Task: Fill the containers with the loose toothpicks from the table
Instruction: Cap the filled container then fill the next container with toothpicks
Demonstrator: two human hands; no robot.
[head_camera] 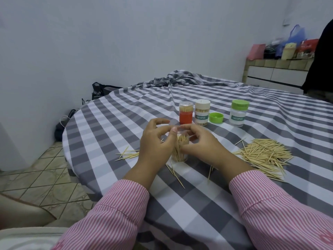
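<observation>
Both hands close around a clear jar (pixel 180 150) of toothpicks standing upright on the checked cloth (pixel 198 204). The left hand (pixel 155 143) curls round its left side, thumb against the rim; the right hand (pixel 200 141) holds its right side, fingers bent over the open top. Whether the right fingers also pinch toothpicks, I cannot tell.

Right of the grip lies the big pile (pixel 264 156); left of it, a small scatter (pixel 128 154); a few strays lie nearer the person. Beyond the grip stand an orange jar (pixel 186 112), a white-capped jar (pixel 202 112), a loose green lid (pixel 216 117) and a green-capped jar (pixel 238 112).
</observation>
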